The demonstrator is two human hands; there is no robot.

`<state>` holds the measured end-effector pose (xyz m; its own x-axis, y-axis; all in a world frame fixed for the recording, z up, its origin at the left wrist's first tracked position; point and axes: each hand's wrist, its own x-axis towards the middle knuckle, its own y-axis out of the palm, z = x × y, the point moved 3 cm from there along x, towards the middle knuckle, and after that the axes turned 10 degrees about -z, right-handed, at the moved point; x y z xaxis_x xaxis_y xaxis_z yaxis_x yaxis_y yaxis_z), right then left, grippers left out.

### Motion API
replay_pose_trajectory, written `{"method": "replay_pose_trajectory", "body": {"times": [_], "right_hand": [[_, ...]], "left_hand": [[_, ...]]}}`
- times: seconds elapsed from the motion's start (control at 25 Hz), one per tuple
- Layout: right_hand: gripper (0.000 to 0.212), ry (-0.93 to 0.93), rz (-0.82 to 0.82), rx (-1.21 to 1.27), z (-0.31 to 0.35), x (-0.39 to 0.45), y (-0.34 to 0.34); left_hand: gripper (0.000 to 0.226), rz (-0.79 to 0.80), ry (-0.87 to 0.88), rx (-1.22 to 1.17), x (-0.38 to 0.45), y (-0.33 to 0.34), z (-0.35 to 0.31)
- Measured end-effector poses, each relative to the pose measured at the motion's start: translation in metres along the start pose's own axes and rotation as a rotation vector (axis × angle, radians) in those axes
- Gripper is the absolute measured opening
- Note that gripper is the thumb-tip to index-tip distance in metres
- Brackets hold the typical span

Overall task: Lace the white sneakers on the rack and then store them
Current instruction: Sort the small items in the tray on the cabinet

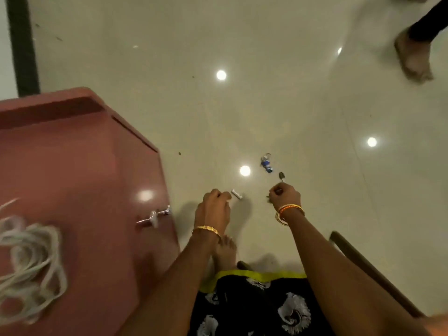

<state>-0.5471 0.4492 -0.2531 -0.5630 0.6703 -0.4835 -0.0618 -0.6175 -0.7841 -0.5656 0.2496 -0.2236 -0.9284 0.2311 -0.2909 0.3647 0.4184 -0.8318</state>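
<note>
Both arms reach down; the left hand (213, 204) curls, grip unclear; at three o'clock the right hand (284, 194) pinches something small and dark.

Glossy pale tiled floor (278, 93). On it: blue-and-silver wrapper scrap (266, 163); small dark object (281, 175) just beside the scrap; reddish cabinet (80, 170) well apart, bearing tangled white laces (29, 260).

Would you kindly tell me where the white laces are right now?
In the head view, the white laces lie in a loose heap on the reddish-brown cabinet top at the far left, well left of the left hand.
</note>
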Motion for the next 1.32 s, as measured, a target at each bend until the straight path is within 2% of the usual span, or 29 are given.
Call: {"method": "replay_pose_trajectory", "body": {"times": [0.08,0.2,0.28,0.36,0.48,0.6,0.68,0.76,0.8,0.88,1.0,1.08,1.2,1.32], "right_hand": [[0.015,0.084,0.06,-0.048,-0.049,0.041,0.029],[0.044,0.062,0.162,-0.136,-0.099,0.09,0.081],[0.054,0.023,0.181,-0.183,-0.117,0.113,0.113],[0.044,-0.024,0.085,-0.227,-0.127,0.126,0.137],[0.022,-0.011,-0.11,-0.12,-0.134,0.126,0.153],[0.015,0.033,-0.1,0.044,-0.13,0.112,0.152],[0.009,0.176,-0.091,0.23,-0.119,0.101,0.144],[0.013,0.448,-0.029,0.542,-0.092,0.087,0.127],[0.015,0.562,0.046,0.693,-0.073,0.077,0.115],[0.018,0.632,0.218,0.873,-0.028,0.055,0.086],[0.027,0.513,0.448,0.96,0.039,0.015,0.045],[0.03,0.42,0.573,0.982,0.085,-0.024,0.018],[0.036,0.249,0.752,0.929,0.145,-0.098,-0.022],[0.037,0.073,0.858,0.853,0.177,-0.172,-0.041]], "left_hand": [[0.037,0.132,0.077,0.146,0.036,0.052,0.005],[0.05,0.298,0.182,0.278,0.078,0.133,0.022],[0.053,0.365,0.231,0.33,0.095,0.179,0.033],[0.046,0.347,0.26,0.383,0.104,0.211,0.042],[0.031,0.277,0.284,0.448,0.104,0.236,0.048],[0.025,0.237,0.201,0.409,0.094,0.231,0.054],[0.019,0.212,0.009,0.254,0.089,0.212,0.055],[0.016,0.18,-0.224,0.013,0.084,0.175,0.05],[0.013,0.146,-0.33,-0.128,0.081,0.152,0.044],[0.011,0.033,-0.491,-0.402,0.074,0.097,0.026],[0.012,-0.161,-0.619,-0.682,0.056,0.007,-0.005],[0.008,-0.257,-0.604,-0.814,0.032,-0.063,-0.02],[0.012,-0.365,-0.477,-0.873,-0.026,-0.161,-0.015],[0.009,-0.524,-0.473,-0.867,-0.094,-0.226,0.021]]}}
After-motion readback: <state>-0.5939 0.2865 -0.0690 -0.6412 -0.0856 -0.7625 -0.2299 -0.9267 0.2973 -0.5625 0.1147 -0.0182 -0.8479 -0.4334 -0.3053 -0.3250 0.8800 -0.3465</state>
